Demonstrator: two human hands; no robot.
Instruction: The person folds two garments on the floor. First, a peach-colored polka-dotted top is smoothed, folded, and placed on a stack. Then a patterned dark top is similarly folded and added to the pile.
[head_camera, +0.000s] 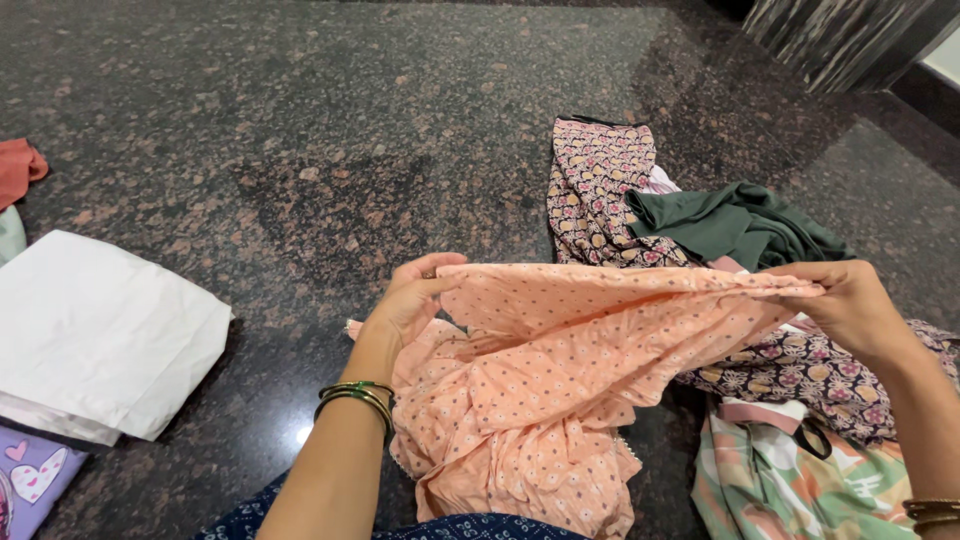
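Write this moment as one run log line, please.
left hand: grips peach dotted garment edge | right hand: grips other end | garment: stretched between hands, above granite floor | right: clothes pile

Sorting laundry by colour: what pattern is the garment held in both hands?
Peach garment with small dotted flowers, head view.

My left hand's (415, 295) fingertips are tucked behind the peach garment (560, 370), and my right hand's (850, 305) too. The frame's bottom edge cuts off the garment's hem, my forearms and the floral cloth (780, 480). The left edge clips the white folded cloth (100, 330), the purple cloth (30, 475) and a red cloth (18, 168).
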